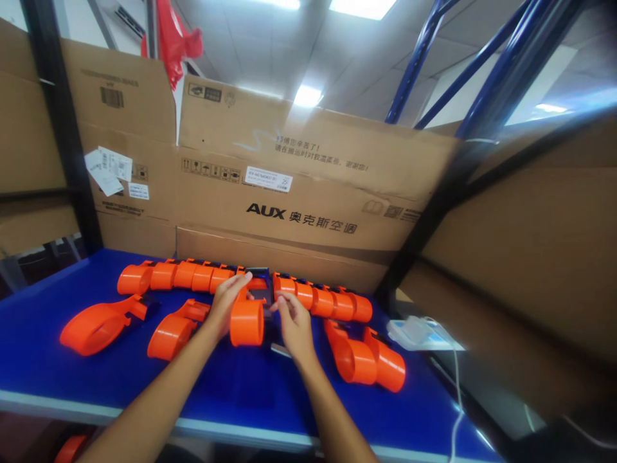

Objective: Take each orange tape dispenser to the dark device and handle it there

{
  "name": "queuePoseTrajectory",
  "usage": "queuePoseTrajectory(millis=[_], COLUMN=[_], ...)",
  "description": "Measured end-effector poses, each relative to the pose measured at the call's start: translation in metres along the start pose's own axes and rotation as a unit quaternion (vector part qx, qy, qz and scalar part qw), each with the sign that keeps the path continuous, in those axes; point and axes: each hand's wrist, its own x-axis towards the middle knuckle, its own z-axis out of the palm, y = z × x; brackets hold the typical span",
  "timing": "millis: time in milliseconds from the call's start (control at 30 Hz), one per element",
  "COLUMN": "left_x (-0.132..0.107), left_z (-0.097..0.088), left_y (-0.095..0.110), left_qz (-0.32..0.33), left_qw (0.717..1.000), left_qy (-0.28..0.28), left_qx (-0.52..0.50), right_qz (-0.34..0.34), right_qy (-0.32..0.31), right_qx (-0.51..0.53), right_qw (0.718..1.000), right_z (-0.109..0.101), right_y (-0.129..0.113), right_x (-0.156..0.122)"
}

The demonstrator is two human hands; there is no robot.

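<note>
Apparently midway: left hand (227, 303) wraps the orange holder (247, 323), right hand (295, 326) pinches its side, at the gap in the row (193, 276); four loose holders (96, 326) before the row seem unplaced

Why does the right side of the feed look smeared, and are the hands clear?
Head view: the right edge is blurred, blue racking smeared; ceiling lights blow out white; the left hand, right hand and orange part on the blue table look sharp and evenly lit.

Half hidden behind left hand (226, 307) and orange ring (247, 323): dark part (261, 294). Cut off at bottom edge: orange piece (70, 448).
</note>
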Motion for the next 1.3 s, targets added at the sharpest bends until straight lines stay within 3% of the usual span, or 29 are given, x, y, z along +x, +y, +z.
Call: queuePoseTrajectory(millis=[133,267,500,700,933,1300], left_x=[-0.008,-0.010,-0.009,-0.010,-0.009,-0.007], left_z=[0.009,0.009,0.008,0.008,0.007,0.006], left_y=[-0.011,-0.017,-0.021,-0.025,-0.025,-0.030], left_qz=[0.044,0.036,0.028,0.014,0.021,-0.009], left_qw=[0.990,0.985,0.982,0.977,0.977,0.984], left_qy=[-0.065,-0.076,-0.102,-0.099,-0.090,-0.087], left_qx=[0.116,0.148,0.154,0.188,0.193,0.154], right_qz=[-0.005,-0.041,-0.111,-0.185,-0.226,-0.219], right_qy=[0.001,-0.019,0.035,0.015,-0.005,-0.052], right_qx=[0.056,0.065,-0.133,-0.217,-0.248,-0.245], right_qw=[0.998,0.997,0.984,0.958,0.942,0.943], right_z=[-0.011,-0.013,-0.012,-0.012,-0.010,-0.015], right_y=[-0.002,0.000,0.005,0.009,0.011,0.006], right_x=[0.006,0.004,0.000,-0.004,-0.004,0.000])
